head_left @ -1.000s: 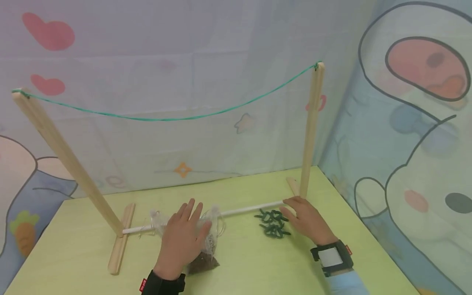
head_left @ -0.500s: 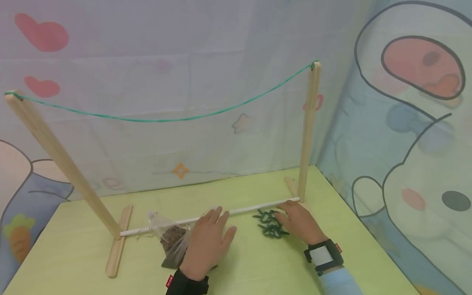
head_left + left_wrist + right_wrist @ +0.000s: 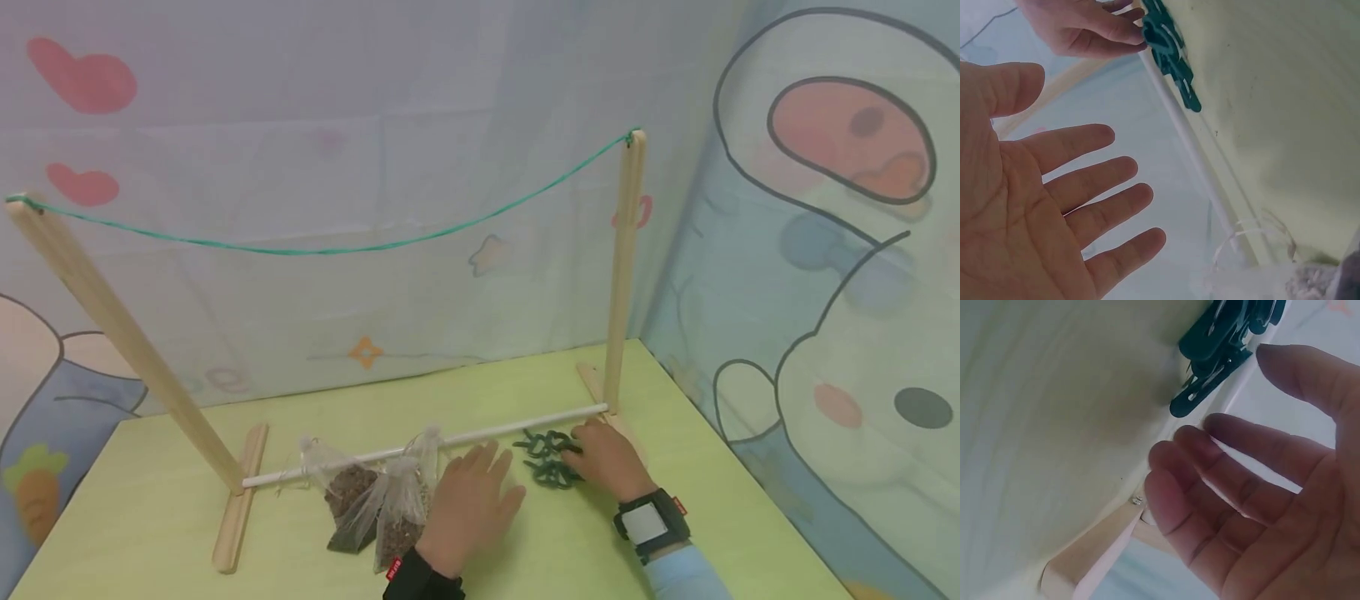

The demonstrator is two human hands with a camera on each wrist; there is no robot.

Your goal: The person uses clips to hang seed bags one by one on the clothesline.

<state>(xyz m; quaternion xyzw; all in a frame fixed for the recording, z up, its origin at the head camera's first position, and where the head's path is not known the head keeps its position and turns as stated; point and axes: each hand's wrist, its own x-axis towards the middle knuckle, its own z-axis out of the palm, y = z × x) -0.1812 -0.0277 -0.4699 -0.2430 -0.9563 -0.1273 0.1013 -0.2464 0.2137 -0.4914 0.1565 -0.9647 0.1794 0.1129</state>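
A pile of dark green plastic clips (image 3: 552,458) lies on the table by the right part of the white rod. My right hand (image 3: 611,458) is at the pile's right side, fingers loosely bent. In the right wrist view a gap shows between thumb and fingers, with the clips (image 3: 1222,350) just beyond the fingertips and nothing held. My left hand (image 3: 471,508) hovers over the table, left of the clips, its fingers straight and spread, palm bare (image 3: 1016,219). Beside it lie sheer drawstring bags (image 3: 401,508) with brown and dark contents, partly covered by this hand.
A wooden frame has a left post (image 3: 112,325) and a right post (image 3: 624,275). A sagging green cord (image 3: 315,252) joins their tops. The white rod (image 3: 517,425) runs between the bases, behind the bags and clips. A printed cloth (image 3: 420,167) hangs behind the yellow table (image 3: 720,533).
My left hand has moved right, off the bags and towards the clips, uncovering the bags. The right hand has shifted slightly lower, beside the clips. The view has shifted a little.
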